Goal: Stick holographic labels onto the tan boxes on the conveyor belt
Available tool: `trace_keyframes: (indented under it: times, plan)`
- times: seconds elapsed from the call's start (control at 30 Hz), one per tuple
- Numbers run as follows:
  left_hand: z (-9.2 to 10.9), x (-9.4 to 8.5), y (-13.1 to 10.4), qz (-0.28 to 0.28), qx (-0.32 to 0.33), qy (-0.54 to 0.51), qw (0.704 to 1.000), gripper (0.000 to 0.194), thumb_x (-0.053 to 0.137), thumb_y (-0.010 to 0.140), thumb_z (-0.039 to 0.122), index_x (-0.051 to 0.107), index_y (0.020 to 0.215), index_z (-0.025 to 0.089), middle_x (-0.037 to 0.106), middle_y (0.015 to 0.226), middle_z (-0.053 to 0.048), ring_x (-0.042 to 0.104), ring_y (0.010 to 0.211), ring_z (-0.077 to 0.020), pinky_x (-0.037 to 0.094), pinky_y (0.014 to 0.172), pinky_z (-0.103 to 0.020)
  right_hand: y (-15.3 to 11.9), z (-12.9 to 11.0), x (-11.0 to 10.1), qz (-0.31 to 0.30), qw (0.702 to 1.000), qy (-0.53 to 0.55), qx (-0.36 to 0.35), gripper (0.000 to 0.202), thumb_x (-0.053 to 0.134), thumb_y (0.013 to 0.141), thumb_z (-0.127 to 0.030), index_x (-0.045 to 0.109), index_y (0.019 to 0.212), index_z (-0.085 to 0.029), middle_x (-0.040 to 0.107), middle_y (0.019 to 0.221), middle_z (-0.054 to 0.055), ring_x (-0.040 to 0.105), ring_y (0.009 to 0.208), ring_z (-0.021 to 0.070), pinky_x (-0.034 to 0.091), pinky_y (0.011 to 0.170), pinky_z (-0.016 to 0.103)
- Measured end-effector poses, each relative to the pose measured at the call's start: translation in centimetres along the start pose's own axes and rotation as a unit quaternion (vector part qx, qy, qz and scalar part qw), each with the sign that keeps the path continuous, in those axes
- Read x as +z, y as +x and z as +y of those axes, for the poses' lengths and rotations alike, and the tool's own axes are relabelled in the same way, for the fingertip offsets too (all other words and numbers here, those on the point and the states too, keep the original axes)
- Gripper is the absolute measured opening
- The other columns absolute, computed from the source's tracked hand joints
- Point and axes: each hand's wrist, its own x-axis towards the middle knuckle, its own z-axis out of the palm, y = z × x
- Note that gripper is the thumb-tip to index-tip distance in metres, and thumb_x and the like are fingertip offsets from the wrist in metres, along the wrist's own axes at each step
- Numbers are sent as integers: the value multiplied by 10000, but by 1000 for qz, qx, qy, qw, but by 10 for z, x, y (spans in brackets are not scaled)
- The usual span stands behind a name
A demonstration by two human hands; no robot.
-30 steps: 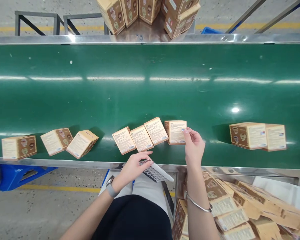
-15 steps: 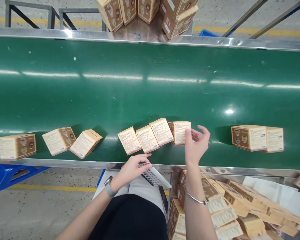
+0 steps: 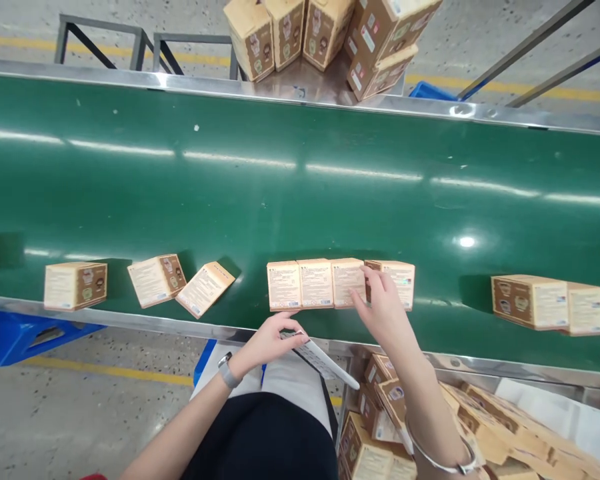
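My left hand (image 3: pixel 280 339) is closed on a white sticker sheet (image 3: pixel 325 363) with rows of labels, held at the belt's near edge. Just beyond it, small brown cartons stand side by side: a left carton (image 3: pixel 283 287), a second carton (image 3: pixel 316 285) and a third carton (image 3: pixel 345 270). My right hand (image 3: pixel 380 300) reaches over the third one, thumb and forefinger apart, their tips on its printed top. Partly behind this hand is a fourth carton (image 3: pixel 403 277) with a small shiny spot on its face.
More cartons lie along the green belt (image 3: pixel 260 200): a tilted pair (image 3: pixel 155 283) to the left, another pair (image 3: pixel 530 303) to the right. Stacked cartons (image 3: pixel 325 33) stand beyond the far metal rail. A heap of cartons (image 3: pixel 510 420) sits at lower right, and a blue stool (image 3: pixel 35 337) lower left.
The staggered cartons before me now form a straight row. My right hand has moved from the row's right end onto the third carton. In view, everything on the belt has shifted right.
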Motion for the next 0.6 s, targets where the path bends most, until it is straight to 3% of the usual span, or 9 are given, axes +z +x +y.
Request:
trace_keyframes:
  times: [0.17,0.3,0.4,0.53,0.6]
  plan:
    - [-1,-45,-15,29,-10,26,999,176,659,806,333,735,708,207,726,842,-63,634,1031,-274,465,922,-340,-22,-21,12,-24,996,71,43,441,489,936,-416,528,1312,-188,577,1175,158,656,854,241,584,750,438]
    - [1,-69,-28,59,-38,9,998,263,618,829,406,707,740,176,708,792,-53,647,810,-211,493,729,-283,-25,-55,9,-47,994,94,29,430,480,961,-373,493,1350,-192,611,1254,159,649,1061,274,576,850,455]
    - [9,-65,-38,47,-71,-27,996,302,591,850,424,692,758,154,663,666,-19,586,610,-150,440,575,-234,-26,-83,3,-43,994,95,-28,306,488,975,-352,576,1234,-213,664,1178,121,646,1086,261,562,893,424]
    - [26,-47,-46,62,-68,-92,991,318,583,869,438,704,804,151,649,663,-14,554,607,-142,428,575,-231,-31,-114,1,-122,973,157,-115,195,469,1007,-312,642,1039,-227,703,901,42,690,806,178,580,717,299]
    - [33,-41,-48,78,-49,-76,993,350,535,897,449,692,784,158,617,655,-7,527,621,-144,421,588,-238,-34,-121,3,-115,974,145,-130,201,465,1010,-283,653,976,-223,694,846,31,677,755,169,566,671,287]
